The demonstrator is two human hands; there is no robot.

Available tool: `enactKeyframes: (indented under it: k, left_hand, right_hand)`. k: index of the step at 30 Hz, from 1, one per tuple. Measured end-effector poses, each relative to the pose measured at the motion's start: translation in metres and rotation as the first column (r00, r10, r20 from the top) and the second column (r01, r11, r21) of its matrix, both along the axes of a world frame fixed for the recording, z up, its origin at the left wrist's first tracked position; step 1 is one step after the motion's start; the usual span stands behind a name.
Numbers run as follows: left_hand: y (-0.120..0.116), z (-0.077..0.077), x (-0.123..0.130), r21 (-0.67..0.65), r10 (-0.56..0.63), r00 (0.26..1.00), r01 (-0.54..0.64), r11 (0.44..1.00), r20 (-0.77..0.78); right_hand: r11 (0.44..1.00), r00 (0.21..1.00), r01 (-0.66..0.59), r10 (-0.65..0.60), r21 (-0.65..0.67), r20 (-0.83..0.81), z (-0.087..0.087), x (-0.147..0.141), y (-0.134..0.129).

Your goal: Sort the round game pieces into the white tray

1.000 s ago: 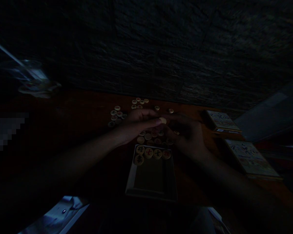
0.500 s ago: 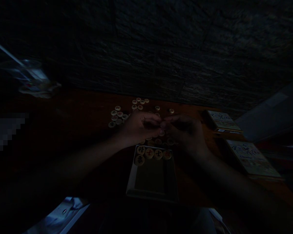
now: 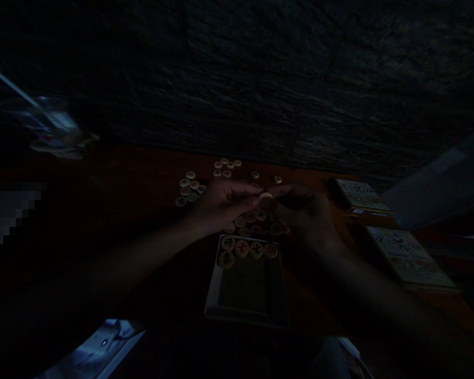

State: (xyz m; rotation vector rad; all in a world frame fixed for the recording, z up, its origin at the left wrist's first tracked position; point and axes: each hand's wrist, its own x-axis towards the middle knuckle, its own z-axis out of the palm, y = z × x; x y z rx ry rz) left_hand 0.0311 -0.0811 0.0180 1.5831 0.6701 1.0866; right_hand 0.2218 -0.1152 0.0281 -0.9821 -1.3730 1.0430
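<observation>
Between the fingertips of both hands, a round xiangqi piece point(image 3: 266, 196) shows its pale edge above the table. My left hand point(image 3: 229, 202) pinches it from the left, thumb and forefinger closed. From the right, my right hand point(image 3: 306, 210) has its fingers closed at the same piece; its fingertips are partly in shadow. Just below the hands lies an open box point(image 3: 243, 289). In its far end sit several pieces in a row, with a black-marked piece point(image 3: 226, 259) under the leftmost. Loose xiangqi pieces point(image 3: 256, 229) lie beneath and behind my hands, some hidden by them.
More loose pieces point(image 3: 192, 185) are spread over the wooden table point(image 3: 134, 179) toward the stone wall point(image 3: 237, 95). Two printed boxes point(image 3: 361, 195) lie at the right. A clear cup with a straw point(image 3: 55, 123) stands at the far left. The scene is very dark.
The piece between my fingertips has come up into clearer view. My fingers have shifted slightly around it, uncovering more loose pieces below. The box and its pieces stay put.
</observation>
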Motion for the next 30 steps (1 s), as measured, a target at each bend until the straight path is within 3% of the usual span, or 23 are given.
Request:
enactKeyframes:
  k: [18,26,30]
  left_hand:
    - [-0.005,0.005,0.0,0.108,0.093,0.982,-0.076,0.991,-0.167]
    - [-0.01,0.006,0.004,0.061,-0.004,0.987,0.014,0.998,-0.162]
    - [-0.011,0.005,0.005,0.089,0.032,0.984,-0.017,0.996,-0.173]
  right_hand:
    - [0.997,0.989,0.073,-0.074,0.013,0.126,0.0,-0.001,-0.001]
    - [0.997,0.997,0.063,-0.061,-0.045,0.039,-0.003,0.0,0.003]
    - [0.999,1.0,0.007,-0.008,-0.043,-0.01,-0.003,-0.001,0.002]
